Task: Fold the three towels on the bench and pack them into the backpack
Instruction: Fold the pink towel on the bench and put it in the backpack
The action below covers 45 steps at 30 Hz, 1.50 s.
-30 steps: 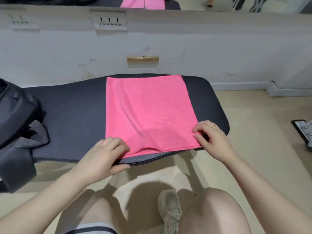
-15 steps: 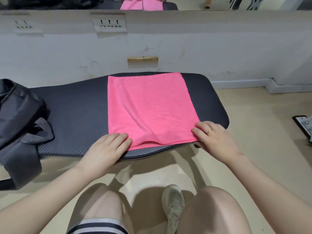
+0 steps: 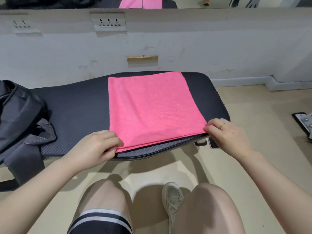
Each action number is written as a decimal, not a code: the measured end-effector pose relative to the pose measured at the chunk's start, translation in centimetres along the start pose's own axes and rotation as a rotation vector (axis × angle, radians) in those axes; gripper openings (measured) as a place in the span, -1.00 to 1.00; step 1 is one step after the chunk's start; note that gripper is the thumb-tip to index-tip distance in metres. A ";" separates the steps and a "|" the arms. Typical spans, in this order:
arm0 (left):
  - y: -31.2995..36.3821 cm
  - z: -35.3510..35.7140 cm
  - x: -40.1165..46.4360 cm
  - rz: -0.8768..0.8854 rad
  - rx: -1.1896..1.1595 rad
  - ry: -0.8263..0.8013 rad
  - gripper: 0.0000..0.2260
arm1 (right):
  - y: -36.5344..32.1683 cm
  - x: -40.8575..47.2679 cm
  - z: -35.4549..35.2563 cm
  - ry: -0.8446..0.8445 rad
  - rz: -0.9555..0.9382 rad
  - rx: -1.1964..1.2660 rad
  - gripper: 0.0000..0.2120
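- Left hand and right hand: each grip pinches one near corner of the pink towel.
- Between the grips: a doubled hem, soft and light; it likely sags unless kept taut.
- Beyond: the towel lies flat on the surface.
- Left of the left grip: the backpack.

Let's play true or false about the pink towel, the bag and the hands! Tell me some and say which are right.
1. The pink towel lies on the dark bench. True.
2. The backpack sits at the bench's right end. False: it is at the left end.
3. Both hands pinch the towel's near corners, left hand and right hand. True.
4. The towel is already inside the backpack. False: it is still spread on the bench.
5. The right hand wears a ring. True.
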<state>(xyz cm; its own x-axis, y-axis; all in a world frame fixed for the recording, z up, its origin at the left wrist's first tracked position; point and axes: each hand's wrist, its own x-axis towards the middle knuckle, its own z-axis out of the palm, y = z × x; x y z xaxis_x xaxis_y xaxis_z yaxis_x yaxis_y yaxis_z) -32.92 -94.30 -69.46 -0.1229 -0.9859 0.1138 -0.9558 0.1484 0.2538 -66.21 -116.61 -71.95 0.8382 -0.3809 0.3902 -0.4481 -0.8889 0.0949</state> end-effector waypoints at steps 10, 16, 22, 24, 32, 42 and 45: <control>-0.2 0.3 -0.1 -0.058 0.004 -0.151 -0.92 | -0.3 0.4 0.2 -0.143 -0.061 0.160 -0.65; -0.8 0.4 -0.6 -0.097 -0.118 -0.210 -0.88 | -0.8 1.3 -0.8 -0.026 -0.153 0.051 -0.63; 0.0 -0.4 0.2 -0.117 -0.068 -0.263 -0.79 | -0.8 0.7 -2.6 -0.151 -0.131 0.012 -0.56; 0.3 -0.7 1.0 -0.111 -0.073 -0.202 -0.73 | -1.5 1.0 -2.8 -0.197 -0.064 0.049 -0.50; 0.6 2.7 5.5 -0.249 0.063 -0.084 -0.29 | -9.0 7.4 2.3 -0.328 -0.288 0.067 -0.32; -0.1 1.8 1.9 -0.325 0.164 -0.138 0.03 | -2.8 2.3 1.6 -0.424 0.019 0.046 -0.14; 1.3 2.3 0.3 -0.066 0.180 -0.205 -0.19 | -2.3 2.3 0.9 -0.394 0.071 0.199 -0.25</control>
<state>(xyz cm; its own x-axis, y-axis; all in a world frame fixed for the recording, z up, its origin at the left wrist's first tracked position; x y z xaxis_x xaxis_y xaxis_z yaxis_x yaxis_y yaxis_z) -34.78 -94.59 -71.31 -0.0926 -0.9908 -0.0987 -0.9934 0.0852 0.0770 -62.97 -115.66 -72.09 0.8791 -0.4766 0.0071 -0.4729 -0.8738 -0.1132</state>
